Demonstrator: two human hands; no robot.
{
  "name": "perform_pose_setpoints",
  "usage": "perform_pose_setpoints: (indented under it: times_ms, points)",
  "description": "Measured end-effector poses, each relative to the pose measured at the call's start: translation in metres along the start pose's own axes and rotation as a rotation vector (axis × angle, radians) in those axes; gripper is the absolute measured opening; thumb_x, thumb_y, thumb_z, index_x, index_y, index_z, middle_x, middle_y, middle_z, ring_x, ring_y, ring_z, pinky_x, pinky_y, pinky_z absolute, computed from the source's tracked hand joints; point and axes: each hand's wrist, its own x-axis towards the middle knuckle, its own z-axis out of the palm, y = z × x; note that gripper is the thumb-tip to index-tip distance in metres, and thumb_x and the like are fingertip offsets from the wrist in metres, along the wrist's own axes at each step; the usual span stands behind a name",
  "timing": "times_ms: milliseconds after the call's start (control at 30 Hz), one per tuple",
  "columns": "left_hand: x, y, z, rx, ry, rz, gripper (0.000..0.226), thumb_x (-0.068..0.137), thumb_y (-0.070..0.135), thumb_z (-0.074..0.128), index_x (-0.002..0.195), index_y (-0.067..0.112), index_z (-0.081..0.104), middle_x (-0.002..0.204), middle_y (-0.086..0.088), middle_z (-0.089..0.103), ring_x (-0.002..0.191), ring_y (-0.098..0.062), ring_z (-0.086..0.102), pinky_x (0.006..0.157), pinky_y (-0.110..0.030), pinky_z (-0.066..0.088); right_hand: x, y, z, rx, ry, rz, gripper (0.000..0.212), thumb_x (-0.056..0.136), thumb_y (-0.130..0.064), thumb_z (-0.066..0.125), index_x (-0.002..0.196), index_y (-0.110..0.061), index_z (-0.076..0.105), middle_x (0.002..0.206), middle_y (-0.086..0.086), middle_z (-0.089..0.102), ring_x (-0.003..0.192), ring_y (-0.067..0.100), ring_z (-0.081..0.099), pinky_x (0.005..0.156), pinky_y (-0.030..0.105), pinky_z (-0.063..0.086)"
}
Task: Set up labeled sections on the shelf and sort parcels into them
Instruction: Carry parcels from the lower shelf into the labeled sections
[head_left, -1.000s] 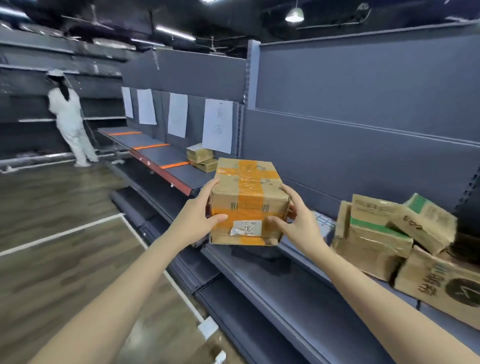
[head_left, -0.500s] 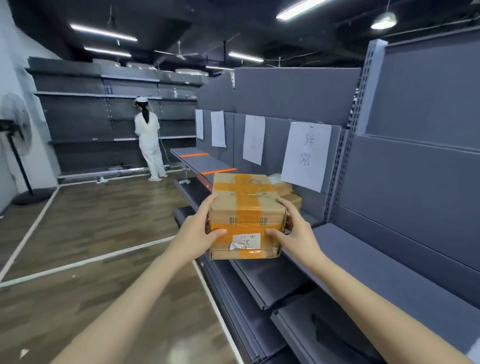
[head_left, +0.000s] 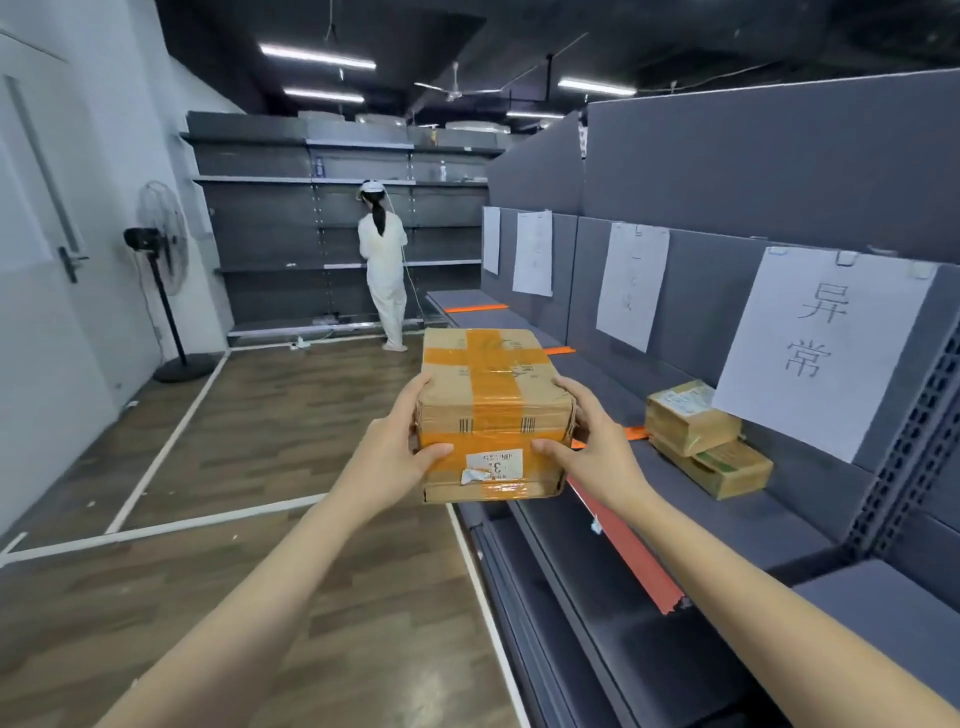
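Four paper sheets (head_left: 631, 286) hang on the back panel (head_left: 779, 171) of the shelf (head_left: 753, 525), so I judge the labelling half of the job done and the sorting only just begun.

Working from the left, my left hand (head_left: 400, 452) grips the left side of the parcel (head_left: 488, 410), with the thumb curled onto the near face and the fingers wrapped over the top edge. The parcel is a brown carton crossed with orange tape. It is held in the air on the aisle side of the shelf and touches nothing but my two hands. A white sticker sits low on its near face, and I cannot read it with any confidence. My right hand (head_left: 597, 452) clasps the right side the same way, thumb on the front.

Orange strips (head_left: 475, 307) laid across the shelf mark where one section ends and the next begins. Only the section under the nearest sheet (head_left: 826, 348), the one sheet whose two written characters I can make out, shows contents. There the upper parcel (head_left: 691, 415) lies askew on the lower parcel (head_left: 727, 470), both close to the back panel. I see no parcels in the farther sections, though my carton hides part of them.

What is left: this carton has yet to go into a section, and I cannot tell how many more wait.
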Motion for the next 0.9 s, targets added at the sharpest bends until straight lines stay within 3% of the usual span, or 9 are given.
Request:
perform_pose_setpoints:
  times_ms: [100,233,333,500,667,800,900]
  points:
    - [0.04,-0.028,-0.003,0.016,0.039,-0.023,0.083,0.084,0.011,0.068,0.148,0.029,0.018,0.129,0.004,0.056,0.103,-0.003,0.054,0.091,-0.015,0.04,0.051,0.023,0.019,0.023,-0.027,-0.007,0.069,0.082,-0.011,0.07,0.138,-0.032,0.035,0.129,-0.009,0.055,0.121,0.01,0.051,0.1,0.034,0.047]
    - [0.102,-0.064,-0.005,0.04,0.105,-0.057,0.083,0.085,0.011,0.068,0.147,0.031,0.018,0.116,0.013,0.053,0.097,-0.005,0.052,0.08,-0.009,0.038,0.128,0.053,0.042,0.081,-0.082,-0.031,0.069,0.082,-0.009,0.07,0.136,-0.034,0.036,0.129,-0.006,0.057,0.12,0.01,0.053,0.101,0.036,0.047]
    - [0.155,-0.087,-0.011,0.055,0.118,-0.081,0.082,0.085,0.012,0.067,0.148,0.031,0.017,0.117,0.014,0.05,0.1,-0.003,0.05,0.078,-0.001,0.036,0.192,0.073,0.058,0.097,-0.112,-0.032,0.069,0.082,-0.01,0.07,0.136,-0.033,0.036,0.128,-0.006,0.057,0.119,0.011,0.053,0.1,0.039,0.047]
    - [0.239,-0.124,-0.02,0.09,0.165,-0.097,0.083,0.085,0.013,0.068,0.148,0.031,0.016,0.133,0.004,0.054,0.119,-0.012,0.051,0.101,-0.025,0.038,0.291,0.101,0.081,0.131,-0.169,-0.067,0.066,0.082,-0.01,0.07,0.132,-0.036,0.036,0.131,-0.006,0.054,0.124,0.012,0.049,0.1,0.035,0.047]
    - [0.293,-0.161,-0.033,0.096,0.188,-0.117,0.083,0.085,0.013,0.068,0.148,0.031,0.017,0.132,0.0,0.055,0.114,-0.017,0.056,0.1,-0.032,0.044,0.361,0.122,0.11,0.127,-0.217,-0.075,0.07,0.081,-0.012,0.071,0.137,-0.032,0.035,0.127,-0.011,0.053,0.12,0.007,0.05,0.098,0.031,0.047]
    - [0.329,-0.191,-0.044,0.061,0.2,-0.118,0.083,0.085,0.008,0.067,0.148,0.029,0.017,0.134,0.002,0.052,0.112,-0.007,0.051,0.098,-0.024,0.042,0.404,0.132,0.136,0.14,-0.243,-0.081,0.071,0.082,-0.01,0.07,0.139,-0.03,0.034,0.117,-0.018,0.052,0.111,-0.002,0.047,0.094,0.022,0.044]
    - [0.355,-0.218,-0.053,0.034,0.204,-0.119,0.083,0.085,0.004,0.066,0.149,0.026,0.018,0.135,0.0,0.052,0.116,-0.01,0.051,0.1,-0.026,0.042,0.435,0.14,0.159,0.137,-0.254,-0.084,0.07,0.082,-0.01,0.07,0.138,-0.031,0.033,0.119,-0.02,0.049,0.114,-0.001,0.045,0.095,0.025,0.045]
